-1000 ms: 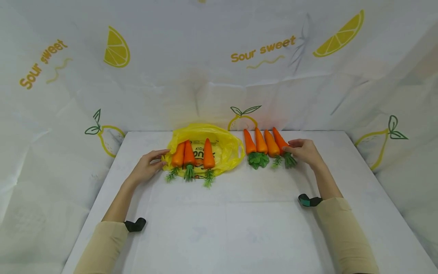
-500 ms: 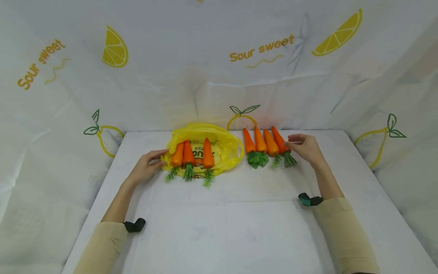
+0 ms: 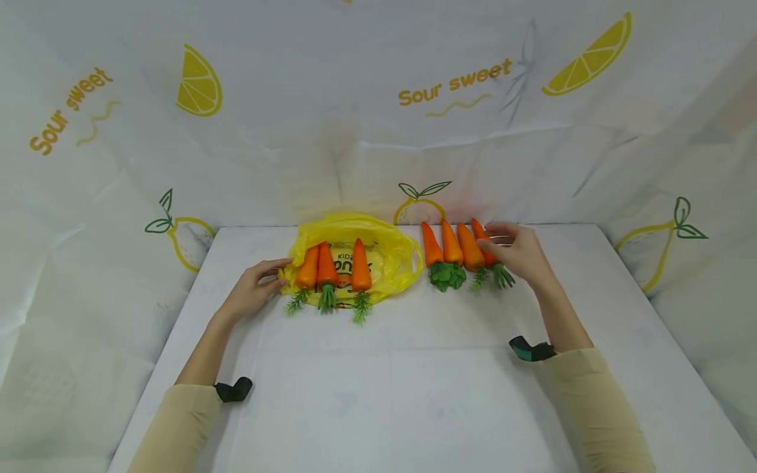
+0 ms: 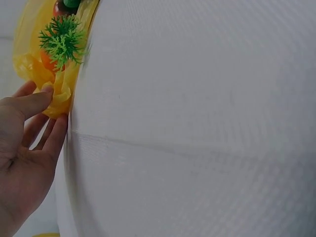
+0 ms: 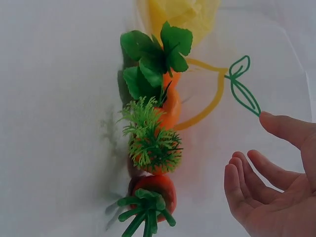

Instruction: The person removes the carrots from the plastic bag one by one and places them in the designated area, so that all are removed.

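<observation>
My left hand (image 3: 253,289) pinches the left edge of a yellow plastic bag (image 3: 397,253) between thumb and fingers, as the left wrist view shows. Three carrots with green tops lie in the bag's mouth, among them a right-hand carrot (image 3: 360,268). Over the rightmost carrot (image 3: 476,228) of a row, my right hand (image 3: 523,255) hovers with loosely bent fingers and partly covers it. The right wrist view shows that hand (image 5: 276,182) holding nothing, its thumb and fingers apart, with a gap to the carrot's red-orange end (image 5: 168,190).
Left of the rightmost carrot stand several carrots in a row, such as the leftmost carrot (image 3: 431,246) and a middle carrot (image 3: 469,248), beside the bag. A white cloth with lemon prints (image 3: 266,164) rises behind the white table (image 3: 378,394).
My right hand has moved off the rightmost carrot's right side, up and to the left, and now covers part of it. The left hand and bag stay in place.
</observation>
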Tool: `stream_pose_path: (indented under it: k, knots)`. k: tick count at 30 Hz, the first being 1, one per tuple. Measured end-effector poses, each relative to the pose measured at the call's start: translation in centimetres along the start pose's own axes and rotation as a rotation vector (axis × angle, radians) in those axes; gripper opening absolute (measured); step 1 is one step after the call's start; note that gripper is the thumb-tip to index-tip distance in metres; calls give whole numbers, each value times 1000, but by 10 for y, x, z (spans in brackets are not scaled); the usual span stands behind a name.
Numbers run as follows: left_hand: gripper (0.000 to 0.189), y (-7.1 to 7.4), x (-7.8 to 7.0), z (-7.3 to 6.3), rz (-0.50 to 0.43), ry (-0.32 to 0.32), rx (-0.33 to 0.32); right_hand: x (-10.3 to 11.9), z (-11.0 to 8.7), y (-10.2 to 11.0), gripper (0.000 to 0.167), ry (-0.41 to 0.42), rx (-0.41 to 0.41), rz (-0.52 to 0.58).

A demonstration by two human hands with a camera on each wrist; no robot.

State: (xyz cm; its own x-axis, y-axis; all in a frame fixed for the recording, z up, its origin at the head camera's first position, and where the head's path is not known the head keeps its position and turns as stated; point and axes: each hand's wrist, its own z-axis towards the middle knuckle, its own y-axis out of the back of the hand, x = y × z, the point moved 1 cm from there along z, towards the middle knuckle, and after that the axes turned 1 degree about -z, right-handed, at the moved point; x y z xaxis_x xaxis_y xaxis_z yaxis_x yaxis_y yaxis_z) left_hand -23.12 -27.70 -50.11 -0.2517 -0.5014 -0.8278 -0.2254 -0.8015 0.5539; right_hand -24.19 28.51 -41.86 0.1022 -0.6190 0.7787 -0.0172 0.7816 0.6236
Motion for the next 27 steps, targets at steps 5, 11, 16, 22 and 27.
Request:
stream_pose_path:
  k: [5, 11, 16, 22, 27]
  knots:
    - [48, 0, 0, 1, 0, 10, 9, 12, -3, -5, 54, 62, -7, 19]
    - [48, -1, 0, 0, 12, 5, 2, 29, -5, -16, 52, 81, 8, 18]
    - [48, -1, -1, -1, 13, 0, -4, 40, -5, -25, 51, 95, 30, 22]
    - [48, -1, 0, 0, 5, -1, 1, 49, -4, -37, 49, 108, 63, 33]
    - [48, -1, -1, 1, 12, -21, -10, 54, -3, -49, 48, 121, 103, 39]
